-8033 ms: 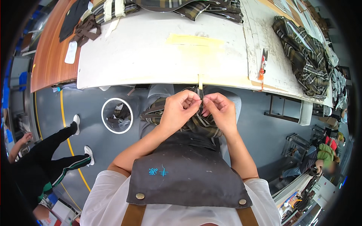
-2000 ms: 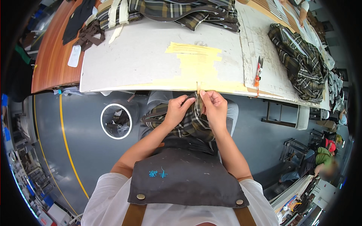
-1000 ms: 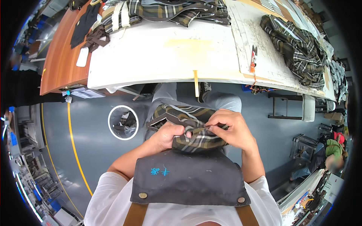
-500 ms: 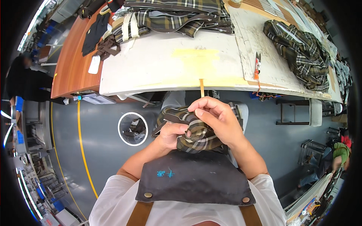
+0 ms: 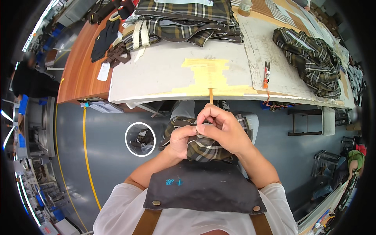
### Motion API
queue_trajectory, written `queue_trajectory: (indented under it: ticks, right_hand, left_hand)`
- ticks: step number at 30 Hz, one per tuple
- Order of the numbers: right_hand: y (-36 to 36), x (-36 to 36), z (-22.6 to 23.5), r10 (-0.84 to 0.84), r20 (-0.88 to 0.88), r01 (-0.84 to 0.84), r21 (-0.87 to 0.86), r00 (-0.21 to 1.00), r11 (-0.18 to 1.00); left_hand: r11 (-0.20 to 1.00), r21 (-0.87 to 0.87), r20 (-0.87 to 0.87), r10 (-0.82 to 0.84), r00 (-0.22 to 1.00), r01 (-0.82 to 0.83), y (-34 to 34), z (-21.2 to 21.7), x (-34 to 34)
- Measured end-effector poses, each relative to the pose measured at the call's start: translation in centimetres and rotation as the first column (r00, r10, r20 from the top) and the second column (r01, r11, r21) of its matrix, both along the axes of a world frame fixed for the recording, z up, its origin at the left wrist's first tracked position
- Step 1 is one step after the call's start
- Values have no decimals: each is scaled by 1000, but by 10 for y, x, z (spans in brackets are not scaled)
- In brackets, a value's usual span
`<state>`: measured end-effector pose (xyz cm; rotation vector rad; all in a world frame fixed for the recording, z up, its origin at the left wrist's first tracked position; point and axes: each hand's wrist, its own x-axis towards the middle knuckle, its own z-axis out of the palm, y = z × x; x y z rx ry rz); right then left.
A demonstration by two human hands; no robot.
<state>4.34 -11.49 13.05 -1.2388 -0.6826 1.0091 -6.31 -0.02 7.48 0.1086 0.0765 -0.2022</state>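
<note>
A piece of dark green and brown plaid fabric (image 5: 205, 149) is bunched over my lap, just above my dark apron (image 5: 203, 188). My left hand (image 5: 181, 140) grips its left side with the fingers curled into the cloth. My right hand (image 5: 221, 127) lies over the top of the bundle and pinches a small fold between thumb and fingertips. Both hands touch at the pinch, below the front edge of the grey worktable (image 5: 164, 84). What sits between the fingertips is too small to make out.
Yellow tape (image 5: 207, 72) marks the table, with a thin strip hanging off its edge. Stacked plaid garments (image 5: 184, 19) lie at the back, another plaid heap (image 5: 313, 58) at the right, scissors (image 5: 266, 72) nearby. A round bin (image 5: 140, 139) stands on the floor at left.
The fabric and both hands came down from the table edge to my lap. My right hand moved over the top of the bundle, and the view tilted up toward the table.
</note>
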Motion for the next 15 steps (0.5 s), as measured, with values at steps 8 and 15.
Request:
queue_trajectory:
  ticks: [8,15]
  right_hand:
    - [-31,31,20,-272,219,277,6,937,961]
    - [-87,192,7,-507,857,678,317,94,663]
  left_hand:
    - [619,677,90,466,880,-398,36,69,12]
    - [225,790,574,57,817,-570,178,237,173]
